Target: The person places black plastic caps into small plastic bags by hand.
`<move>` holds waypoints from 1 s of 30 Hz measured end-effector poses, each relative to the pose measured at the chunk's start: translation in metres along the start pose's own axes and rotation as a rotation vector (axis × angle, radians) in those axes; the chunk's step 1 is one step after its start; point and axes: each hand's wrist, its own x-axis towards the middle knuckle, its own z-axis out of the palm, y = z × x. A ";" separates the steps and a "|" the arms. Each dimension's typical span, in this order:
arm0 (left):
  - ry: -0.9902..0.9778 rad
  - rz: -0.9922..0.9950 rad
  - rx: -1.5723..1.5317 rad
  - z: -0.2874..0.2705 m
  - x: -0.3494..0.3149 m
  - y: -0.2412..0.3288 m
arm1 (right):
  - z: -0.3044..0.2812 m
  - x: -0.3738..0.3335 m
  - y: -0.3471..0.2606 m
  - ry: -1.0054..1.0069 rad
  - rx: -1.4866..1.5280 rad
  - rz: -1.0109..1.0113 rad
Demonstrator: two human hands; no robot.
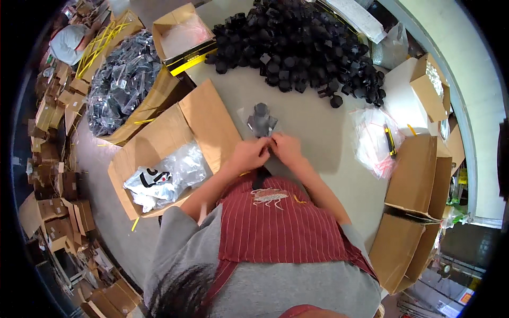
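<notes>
Close together at the near edge of the grey table, my left hand [253,153] and my right hand [286,150] pinch the near end of a small clear plastic bag [271,125]. Inside the bag, which lies flat on the tabletop beyond my fingers, is a dark grey-black plastic part [260,117]. A large heap of similar black parts [297,47] covers the far side of the table. To the right lies a loose stack of clear zip bags [371,140] with red edges, and a yellow and black utility knife [391,140] rests on it.
An open carton [212,114] holding crumpled plastic stands at my left. Beyond it, a big box contains many bagged dark parts [124,85]. A smaller box [180,37] with clear bags sits at the far left. Empty-looking cartons [411,175] line the right edge.
</notes>
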 end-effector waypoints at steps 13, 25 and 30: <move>0.075 0.143 -0.013 -0.053 0.037 -0.010 | -0.100 0.017 -0.028 -0.023 -0.270 -0.313; 0.092 -0.040 -0.725 -0.041 0.040 -0.002 | -0.120 0.006 -0.018 0.218 0.032 -0.348; -0.044 -0.301 -0.703 -0.026 0.033 0.002 | -0.130 0.000 -0.025 0.258 0.184 -0.203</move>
